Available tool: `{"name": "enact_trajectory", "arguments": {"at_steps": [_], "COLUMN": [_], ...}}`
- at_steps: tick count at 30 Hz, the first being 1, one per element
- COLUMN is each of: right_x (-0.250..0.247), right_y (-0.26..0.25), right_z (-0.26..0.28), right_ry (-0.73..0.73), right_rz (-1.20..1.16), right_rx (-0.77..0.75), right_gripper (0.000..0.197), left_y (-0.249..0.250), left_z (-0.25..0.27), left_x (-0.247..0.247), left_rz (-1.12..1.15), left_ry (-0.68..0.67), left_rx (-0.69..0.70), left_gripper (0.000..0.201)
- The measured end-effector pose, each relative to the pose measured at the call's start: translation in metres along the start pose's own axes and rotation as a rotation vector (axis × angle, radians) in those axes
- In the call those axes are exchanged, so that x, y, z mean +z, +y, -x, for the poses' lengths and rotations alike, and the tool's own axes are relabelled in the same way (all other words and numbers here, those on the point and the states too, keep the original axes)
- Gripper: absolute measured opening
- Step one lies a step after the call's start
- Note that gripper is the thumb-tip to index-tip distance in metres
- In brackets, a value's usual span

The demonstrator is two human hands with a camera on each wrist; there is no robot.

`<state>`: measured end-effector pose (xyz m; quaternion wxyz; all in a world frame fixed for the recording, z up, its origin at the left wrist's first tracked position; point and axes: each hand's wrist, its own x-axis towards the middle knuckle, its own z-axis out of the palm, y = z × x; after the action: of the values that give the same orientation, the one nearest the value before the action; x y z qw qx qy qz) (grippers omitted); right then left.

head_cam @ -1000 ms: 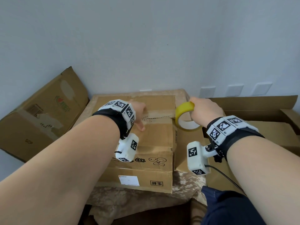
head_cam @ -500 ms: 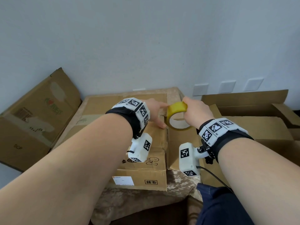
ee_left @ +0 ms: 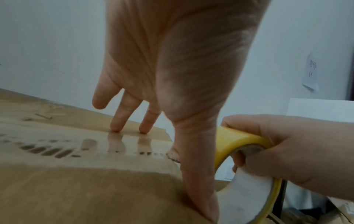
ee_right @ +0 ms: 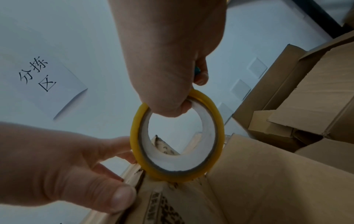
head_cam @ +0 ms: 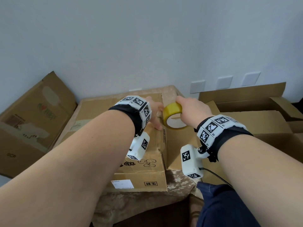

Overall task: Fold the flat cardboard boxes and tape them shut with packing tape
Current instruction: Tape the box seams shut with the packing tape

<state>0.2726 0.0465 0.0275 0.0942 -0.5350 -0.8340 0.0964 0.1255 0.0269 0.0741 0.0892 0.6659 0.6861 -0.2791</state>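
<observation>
Head view puts the cardboard box point(head_cam: 141, 154) right in front of you, folded up and lying on a surface draped in a floral cloth point(head_cam: 178, 182), its top facing you and a white label point(head_cam: 122, 183) on the near edge. A glossy strip of tape point(ee_left: 132, 145) already runs across the top toward the right edge of the box. Your left hand point(head_cam: 153, 112) lies on that top with the fingers straight: in the left wrist view two fingertips point(ee_left: 116, 128) press down on the strip, and the thumb point(ee_left: 199, 189) runs along the right edge of the box. Just beside it, your right hand point(head_cam: 193, 110) grips the yellow tape roll point(head_cam: 173, 117), fingers curled over the outer band with the thumb hooked through the white core. The roll stands on edge with its lower rim at the corner of the box, touching or nearly touching the cardboard; the right wrist view point(ee_right: 177, 136) shows your left fingers right against its side.

Further out on your right, more boxes point(head_cam: 255, 118) lie with their flaps open. On your left, a flattened carton point(head_cam: 32, 122) leans against the pale wall point(head_cam: 147, 38). Three white wall plates point(head_cam: 224, 82) sit on the wall behind the open boxes, and the right wrist view catches a paper sign point(ee_right: 44, 81) with handwritten characters stuck on the wall.
</observation>
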Motion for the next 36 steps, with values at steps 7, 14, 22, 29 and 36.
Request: {"name": "enact_trajectory", "arguments": {"at_steps": [7,14,22,29,36], "right_x": [0.012,0.028,0.042,0.052,0.039], "right_y": [0.005,0.003,-0.001,-0.006,0.0], "right_z": [0.002,-0.002,-0.009,-0.011,-0.01], "right_ry": [-0.061,-0.109,-0.154,-0.215,-0.3], "right_rz": [0.128,0.183,0.291,0.32,0.126], "right_rx": [0.028,0.045,0.026,-0.006,-0.052], "right_gripper": [0.033,0.039,0.038,0.037,0.068], "left_y": [-0.002,-0.004,-0.003,-0.008,-0.013], "left_z": [-0.001,-0.006,-0.011,-0.014,-0.013], "left_x": [-0.005,-0.001,0.004,0.01,0.012], "left_rz": [-0.031,-0.039,-0.035,-0.017,0.007], "left_ry": [-0.016,-0.014,-0.001,0.0,-0.017], "left_rx": [0.032,0.052,0.026,0.003,0.01], "left_gripper": [0.083,0.083,0.083,0.084,0.084]}}
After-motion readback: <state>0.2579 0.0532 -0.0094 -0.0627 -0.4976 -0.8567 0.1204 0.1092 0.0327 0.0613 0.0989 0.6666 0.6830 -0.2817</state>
